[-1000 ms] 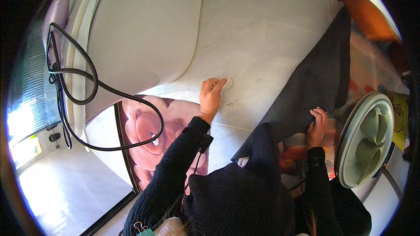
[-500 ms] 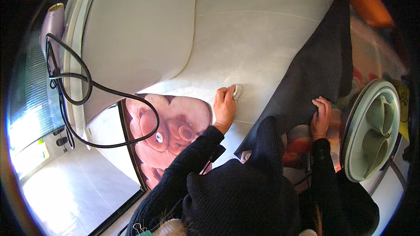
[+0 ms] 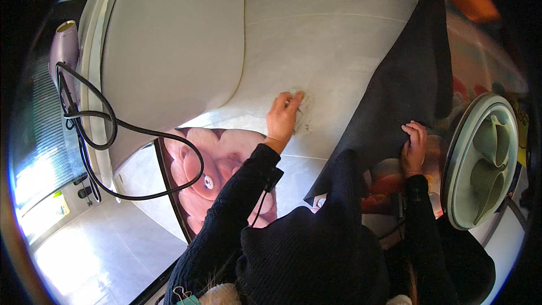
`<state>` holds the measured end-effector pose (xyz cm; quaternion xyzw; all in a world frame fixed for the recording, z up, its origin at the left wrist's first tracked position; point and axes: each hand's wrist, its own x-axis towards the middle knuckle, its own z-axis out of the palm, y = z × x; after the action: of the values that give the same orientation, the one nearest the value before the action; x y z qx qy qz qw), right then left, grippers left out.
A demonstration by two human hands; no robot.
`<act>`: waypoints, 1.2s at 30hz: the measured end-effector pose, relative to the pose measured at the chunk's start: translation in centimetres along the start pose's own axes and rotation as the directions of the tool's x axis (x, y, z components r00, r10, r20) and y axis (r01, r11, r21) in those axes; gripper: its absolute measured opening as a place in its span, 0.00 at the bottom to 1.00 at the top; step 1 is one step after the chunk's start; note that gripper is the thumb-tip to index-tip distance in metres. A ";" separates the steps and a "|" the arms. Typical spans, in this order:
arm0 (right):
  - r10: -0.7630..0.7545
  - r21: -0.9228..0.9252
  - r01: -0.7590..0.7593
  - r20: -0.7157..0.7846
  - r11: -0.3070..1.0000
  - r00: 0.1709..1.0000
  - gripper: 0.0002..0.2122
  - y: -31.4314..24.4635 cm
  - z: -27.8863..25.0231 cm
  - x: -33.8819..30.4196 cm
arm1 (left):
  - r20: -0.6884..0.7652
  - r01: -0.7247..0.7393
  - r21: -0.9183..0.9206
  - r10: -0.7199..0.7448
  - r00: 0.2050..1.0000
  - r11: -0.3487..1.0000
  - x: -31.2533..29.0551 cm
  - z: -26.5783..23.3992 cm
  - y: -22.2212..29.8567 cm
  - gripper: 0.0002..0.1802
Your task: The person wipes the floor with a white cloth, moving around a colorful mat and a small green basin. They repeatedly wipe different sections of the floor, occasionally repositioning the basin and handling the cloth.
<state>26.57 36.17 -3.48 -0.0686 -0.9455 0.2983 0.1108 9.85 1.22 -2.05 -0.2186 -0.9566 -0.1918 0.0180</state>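
Floor tile [image 3: 339,79] under left hand [image 3: 285,116]

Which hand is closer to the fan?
Right. The right hand rests on the dark mat's edge just left of the fan; the left hand is pressed on the floor, farther away across the mat.

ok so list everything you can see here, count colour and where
hair dryer: one, pale purple, upper left on a ledge
cable: one, black, looping down from the hair dryer
cushion: one, off-white, upper left
floor tiles: pale grey, centre and top
floral mat: one, pink, left of centre
dark mat: one, black, folded back, right of centre
fan: one, white guard, greenish blades, right edge
left hand: flat on the tile
right hand: on the dark mat's edge
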 end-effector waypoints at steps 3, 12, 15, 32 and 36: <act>-0.010 -0.016 0.010 0.002 1.000 1.000 0.23 0.0 0.0 0.0 | 0.092 -0.120 -0.014 0.120 0.988 0.993 -0.8 -0.3 2.1 0.26; 0.015 -0.001 -0.015 0.028 1.000 0.999 0.24 0.3 0.2 -0.3 | 0.402 -0.376 -0.057 0.366 0.839 0.925 -4.2 -2.4 3.6 0.34; 0.011 0.011 -0.011 0.027 1.000 1.000 0.24 0.6 0.3 -0.4 | 0.431 -0.291 -0.152 0.328 0.841 0.945 -5.6 -2.6 3.5 0.28; 0.018 -0.027 -0.017 0.047 0.999 0.999 0.25 0.4 0.2 -0.5 | 0.135 -0.053 0.032 0.048 0.990 0.998 -9.6 -1.2 3.3 0.39; 0.003 -0.005 -0.003 0.026 1.000 1.000 0.25 0.0 0.1 -0.3 | 0.222 -0.018 0.051 0.006 0.975 0.999 -9.1 -2.1 3.6 0.41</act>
<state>26.87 35.99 -3.62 -0.0666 -0.9476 0.2968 0.0980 19.48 -0.25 0.08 -0.2440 -0.9560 -0.1406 -0.0819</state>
